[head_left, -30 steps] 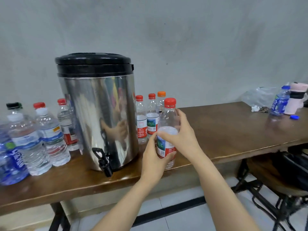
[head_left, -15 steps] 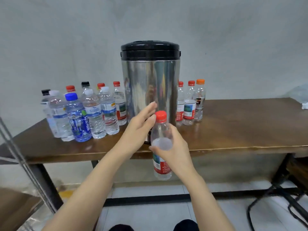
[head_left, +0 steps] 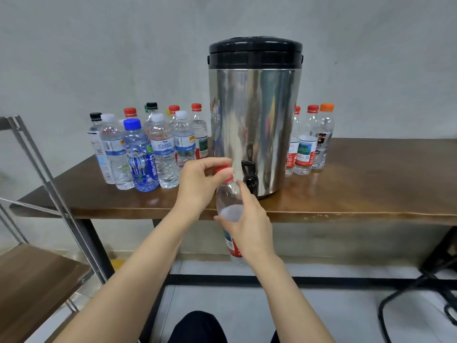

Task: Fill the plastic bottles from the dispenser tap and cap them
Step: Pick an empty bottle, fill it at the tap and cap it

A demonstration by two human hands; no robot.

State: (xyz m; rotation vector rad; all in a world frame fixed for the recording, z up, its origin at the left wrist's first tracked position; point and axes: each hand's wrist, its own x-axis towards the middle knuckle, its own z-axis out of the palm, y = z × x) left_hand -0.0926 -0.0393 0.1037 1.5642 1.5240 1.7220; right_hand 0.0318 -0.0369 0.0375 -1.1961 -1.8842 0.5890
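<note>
A clear plastic bottle with a red-and-white label is held in the air in front of the table edge, just left of the black tap. My right hand grips the bottle round its middle. My left hand pinches its red cap with curled fingers. The steel dispenser with a black lid stands on the brown wooden table. The bottle's lower part is partly hidden by my right hand.
Several capped bottles stand in a group left of the dispenser, and three more capped bottles stand to its right. A metal shelf frame with a wooden board rises at the left. Black cables lie on the floor at the right.
The bottle was lifted off the table and brought down in front of the tap. My left hand let go of its body, opened, then closed its fingers on the cap. The view swung left.
</note>
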